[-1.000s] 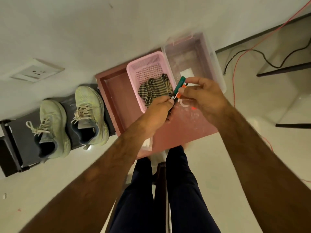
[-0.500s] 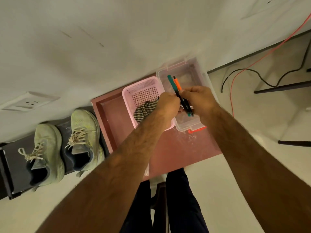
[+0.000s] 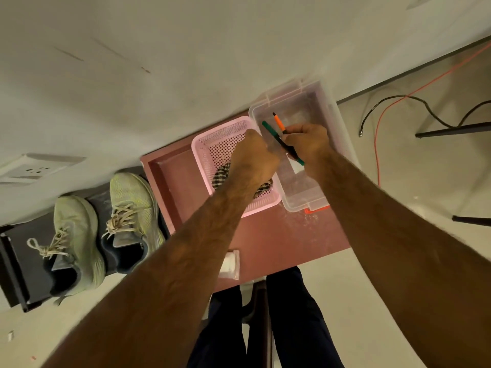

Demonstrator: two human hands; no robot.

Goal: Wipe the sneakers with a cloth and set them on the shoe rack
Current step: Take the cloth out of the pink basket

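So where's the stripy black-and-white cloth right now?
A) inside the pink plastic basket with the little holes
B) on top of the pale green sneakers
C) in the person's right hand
A: the black-and-white striped cloth lies inside the pink plastic mesh basket, while the right hand grips only two slim pens, one green and one orange.

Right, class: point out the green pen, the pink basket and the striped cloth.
green pen (image 3: 269, 128): head view, upper green end.
pink basket (image 3: 199, 155): head view, left rim.
striped cloth (image 3: 221, 176): head view, visible left fold.
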